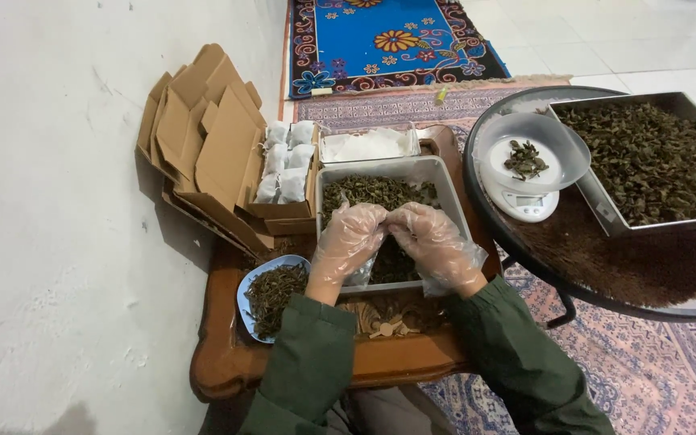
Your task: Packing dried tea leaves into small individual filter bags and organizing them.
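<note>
Two gloved hands, left hand (346, 242) and right hand (437, 242), meet fingertip to fingertip over one white tray of dried leaves (380, 193); whether either grip holds anything, I cannot tell. Left of the tray: one blue plate (250, 283), six white pouches (285, 161).

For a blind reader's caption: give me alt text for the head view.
Two gloved hands, left hand and right hand, meet over a white tray of dried leaves on a low wooden table. Nearby: small white pouches in a cardboard box, a scale.
</note>
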